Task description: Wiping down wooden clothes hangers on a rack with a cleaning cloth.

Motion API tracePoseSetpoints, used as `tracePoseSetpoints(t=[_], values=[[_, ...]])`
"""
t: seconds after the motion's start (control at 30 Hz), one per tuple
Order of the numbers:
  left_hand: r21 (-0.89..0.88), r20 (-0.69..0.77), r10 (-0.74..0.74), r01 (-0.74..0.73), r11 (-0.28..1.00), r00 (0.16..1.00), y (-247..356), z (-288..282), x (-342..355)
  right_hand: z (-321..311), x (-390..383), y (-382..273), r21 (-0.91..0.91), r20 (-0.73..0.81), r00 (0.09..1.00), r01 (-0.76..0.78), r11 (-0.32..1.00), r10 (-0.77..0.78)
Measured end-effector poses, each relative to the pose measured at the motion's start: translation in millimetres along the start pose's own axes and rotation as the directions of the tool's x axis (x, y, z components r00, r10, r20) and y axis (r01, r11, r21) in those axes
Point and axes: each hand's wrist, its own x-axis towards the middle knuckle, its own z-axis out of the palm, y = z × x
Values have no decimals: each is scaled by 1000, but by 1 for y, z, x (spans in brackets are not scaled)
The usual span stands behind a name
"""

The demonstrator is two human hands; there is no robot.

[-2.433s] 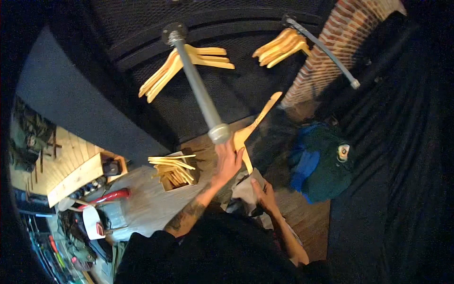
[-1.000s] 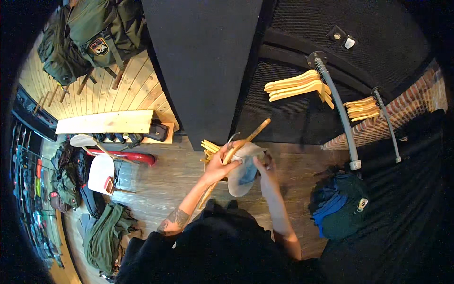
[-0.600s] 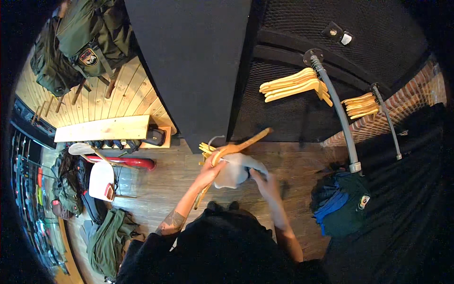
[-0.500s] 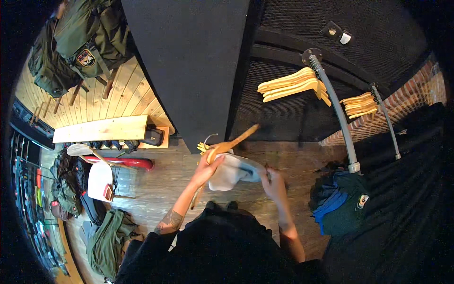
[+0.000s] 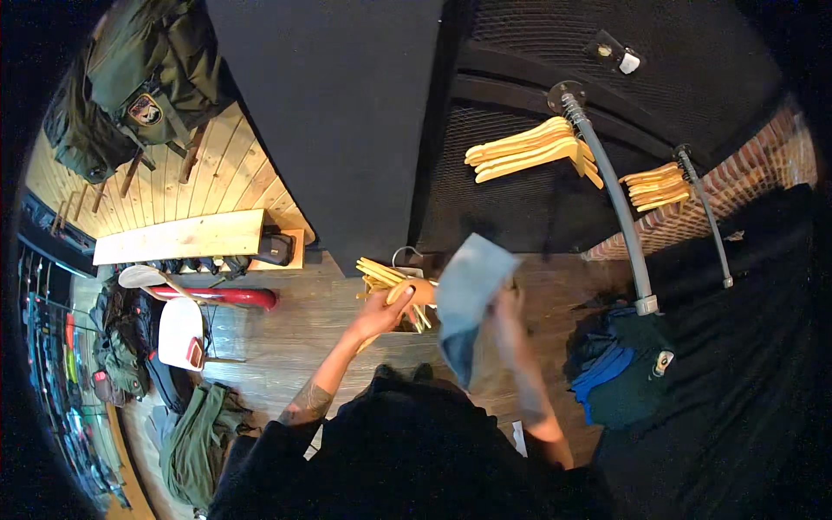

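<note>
My left hand [image 5: 378, 317] is closed around a wooden clothes hanger [image 5: 419, 292], whose metal hook [image 5: 406, 251] curves up above it. The hanger's right end passes behind a grey-blue cloth [image 5: 472, 286]; I cannot tell whether the two touch. My right hand [image 5: 508, 314], smeared by motion, grips the cloth by its right side, and the cloth spreads out with a darker lower part. Just beyond my left hand, several other wooden hangers [image 5: 374, 272] stand bunched together low down, partly hidden by that hand and the hanger in it.
Wooden hangers [image 5: 529, 147] hang from a grey rail [image 5: 611, 191] at the upper right, with more on a second rail. Dark and blue folded clothes [image 5: 620, 368] lie at right. A black panel [image 5: 334, 121] rises ahead. At left are a white stool [image 5: 182, 334] and green garments [image 5: 204, 442].
The cloth has swung up and spread out between my hands. The hanger in my left hand has turned, from slanting up and right to lying more level. The view has shifted slightly.
</note>
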Motion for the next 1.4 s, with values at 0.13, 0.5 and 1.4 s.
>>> tracePoseSetpoints(t=[0.13,0.5,1.4], values=[[-193,155,9,21,981,988,23,5,-10,33,15,21,-936,226,911,106,335,344],[80,160,-23,10,997,987,64,-70,-19,-30,-10,69,-831,425,816,180,527,391],[101,124,43,-56,993,991,90,-78,-7,-69,-14,44,-701,416,838,47,712,354]])
